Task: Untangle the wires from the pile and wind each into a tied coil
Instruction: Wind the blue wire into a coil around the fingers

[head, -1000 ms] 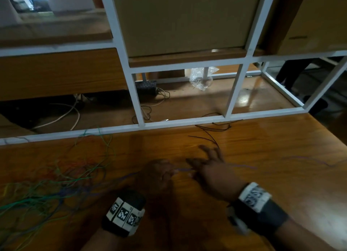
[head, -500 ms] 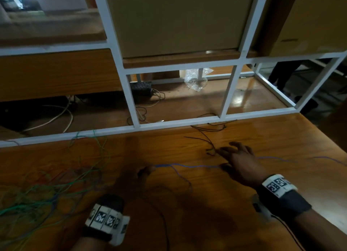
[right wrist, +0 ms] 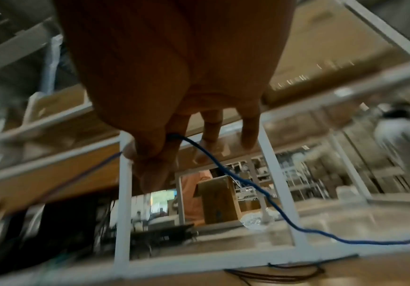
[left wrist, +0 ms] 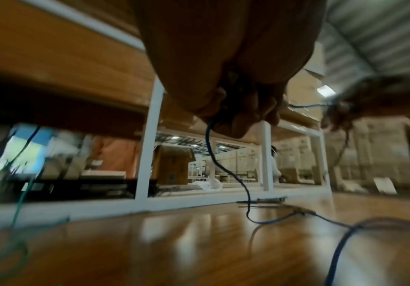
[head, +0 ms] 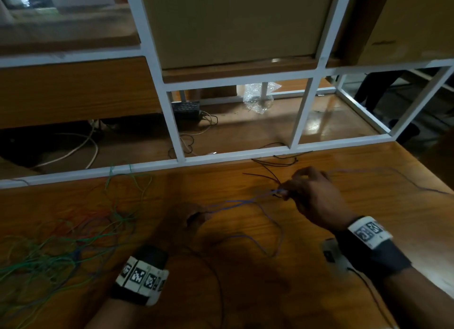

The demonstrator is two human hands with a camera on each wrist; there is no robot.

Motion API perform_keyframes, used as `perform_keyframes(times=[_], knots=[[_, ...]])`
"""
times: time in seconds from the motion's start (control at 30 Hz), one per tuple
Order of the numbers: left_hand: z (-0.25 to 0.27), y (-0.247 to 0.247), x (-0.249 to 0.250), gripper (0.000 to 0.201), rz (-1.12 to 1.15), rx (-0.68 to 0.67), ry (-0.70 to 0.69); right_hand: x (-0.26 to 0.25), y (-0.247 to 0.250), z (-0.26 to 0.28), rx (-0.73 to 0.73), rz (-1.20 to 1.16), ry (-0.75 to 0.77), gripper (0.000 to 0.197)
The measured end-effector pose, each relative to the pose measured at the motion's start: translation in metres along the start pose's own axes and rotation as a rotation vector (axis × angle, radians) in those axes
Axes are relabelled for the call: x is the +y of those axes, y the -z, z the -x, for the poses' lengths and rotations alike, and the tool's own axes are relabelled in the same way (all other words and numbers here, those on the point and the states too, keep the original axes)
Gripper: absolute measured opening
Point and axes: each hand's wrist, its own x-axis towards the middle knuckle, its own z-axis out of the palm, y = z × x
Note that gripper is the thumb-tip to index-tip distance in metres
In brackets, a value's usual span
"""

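A thin blue wire [head: 240, 203] stretches between my two hands above the wooden table [head: 319, 279]. My left hand [head: 189, 218] grips one part of it in curled fingers; in the left wrist view the blue wire [left wrist: 226, 166] hangs from that fist. My right hand [head: 309, 193] pinches the wire between thumb and forefinger, and the blue wire [right wrist: 248, 185] trails off to the right over the table. The tangled pile of green, red and blue wires [head: 56, 242] lies at the left. A black wire [head: 277, 164] lies by the frame.
A white metal shelf frame [head: 177, 134] runs along the table's far edge. Behind it lie white cables [head: 81, 146], a dark device [head: 186, 109] and a crumpled clear plastic bag [head: 258, 97]. A person's legs [head: 375, 90] stand at the far right.
My hands have drawn apart along the blue wire, the right one going right and away, the left one back towards me. The stretch of wire between them has lengthened, and the right fingers have curled in.
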Motion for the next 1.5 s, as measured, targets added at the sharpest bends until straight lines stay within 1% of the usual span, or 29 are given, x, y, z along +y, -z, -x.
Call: perform_keyframes(times=[0.07,0.13,0.23,0.27,0.33,0.4,0.47,0.5,0.53,0.6,0.63,0.67,0.73,0.8,0.83,0.9,0.93,0.97,1.03,1.07,1.1,1.17,1.2,1.23,1.33,1.37,1.4,1.43,1.5], knots=[[-0.001,0.001,0.001,0.015,-0.070,0.027,-0.096,0.012,0.000,0.007,-0.013,-0.013,0.001,0.018],[-0.009,0.002,0.003,0.014,-0.171,0.077,-0.208,0.021,0.002,0.009,0.032,-0.076,-0.044,0.016],[-0.018,0.005,-0.004,0.026,-0.320,0.197,-0.324,0.036,0.014,0.012,0.073,-0.137,-0.101,0.019],[-0.019,0.007,-0.003,0.029,-0.311,0.195,-0.336,0.043,0.018,0.013,0.068,-0.136,-0.095,0.019],[-0.019,0.010,0.006,0.029,-0.250,0.157,-0.327,0.051,0.022,0.017,-0.016,-0.090,-0.100,0.027],[-0.024,0.007,0.019,0.023,-0.177,0.121,-0.350,0.045,0.022,0.017,-0.202,0.103,-0.122,0.037],[-0.029,-0.006,0.033,0.022,-0.143,0.077,-0.401,0.016,0.017,0.013,-0.340,0.243,-0.111,0.063],[-0.032,-0.014,0.038,0.021,-0.150,0.050,-0.428,-0.005,0.013,0.009,-0.341,0.273,-0.054,0.073],[-0.035,-0.020,0.044,0.020,-0.167,0.020,-0.447,-0.027,0.007,0.008,-0.306,0.272,0.031,0.070],[-0.038,-0.028,0.054,0.017,-0.204,0.000,-0.481,-0.053,-0.014,0.008,-0.182,0.214,0.183,0.043],[-0.038,-0.029,0.057,0.017,-0.206,0.007,-0.494,-0.058,-0.018,0.008,-0.134,0.168,0.200,0.028],[-0.036,-0.026,0.060,0.015,-0.189,0.008,-0.492,-0.056,-0.017,0.008,-0.117,0.120,0.178,0.022],[-0.031,-0.016,0.059,0.011,-0.110,-0.015,-0.435,-0.047,0.000,0.010,-0.049,0.064,0.147,0.028],[-0.023,-0.005,0.042,0.015,-0.066,-0.032,-0.289,-0.026,0.024,0.014,0.022,0.118,0.148,0.027],[-0.018,0.003,0.031,0.020,-0.089,-0.035,-0.203,-0.011,0.038,0.017,0.050,0.146,0.109,0.027],[-0.010,0.018,0.003,0.019,-0.199,-0.064,-0.019,0.027,0.059,0.025,0.104,0.211,-0.015,0.031],[-0.006,0.024,-0.008,0.017,-0.228,-0.074,0.051,0.047,0.065,0.032,0.106,0.261,-0.070,0.032],[-0.003,0.029,-0.013,0.024,-0.238,-0.064,0.086,0.064,0.068,0.038,0.067,0.293,-0.133,0.034],[-0.003,0.027,-0.011,0.034,-0.177,-0.032,0.087,0.078,0.062,0.044,-0.119,0.348,-0.258,0.034],[-0.006,0.024,-0.003,0.033,-0.150,-0.036,0.069,0.076,0.057,0.044,-0.212,0.383,-0.299,0.030],[-0.009,0.018,0.005,0.029,-0.161,-0.054,0.037,0.068,0.051,0.043,-0.284,0.394,-0.327,0.035],[-0.019,0.003,0.023,0.024,-0.230,-0.062,-0.102,0.040,0.038,0.035,-0.381,0.355,-0.277,0.064],[-0.024,-0.004,0.030,0.027,-0.241,-0.056,-0.197,0.019,0.031,0.029,-0.386,0.316,-0.209,0.071],[-0.028,-0.011,0.036,0.029,-0.245,-0.064,-0.278,-0.003,0.022,0.022,-0.376,0.258,-0.134,0.070],[-0.036,-0.026,0.050,0.018,-0.268,-0.105,-0.375,-0.056,-0.006,0.011,-0.321,0.126,0.083,0.044],[-0.037,-0.026,0.055,0.015,-0.270,-0.113,-0.384,-0.064,-0.012,0.009,-0.278,0.118,0.121,0.033],[-0.038,-0.023,0.059,0.014,-0.251,-0.121,-0.372,-0.064,-0.013,0.008,-0.193,0.117,0.139,0.024],[-0.037,-0.018,0.059,0.012,-0.213,-0.129,-0.338,-0.056,-0.011,0.007,-0.105,0.102,0.124,0.021],[-0.032,-0.003,0.051,0.010,-0.101,-0.137,-0.202,-0.026,0.000,0.010,-0.049,0.050,0.020,0.025]])
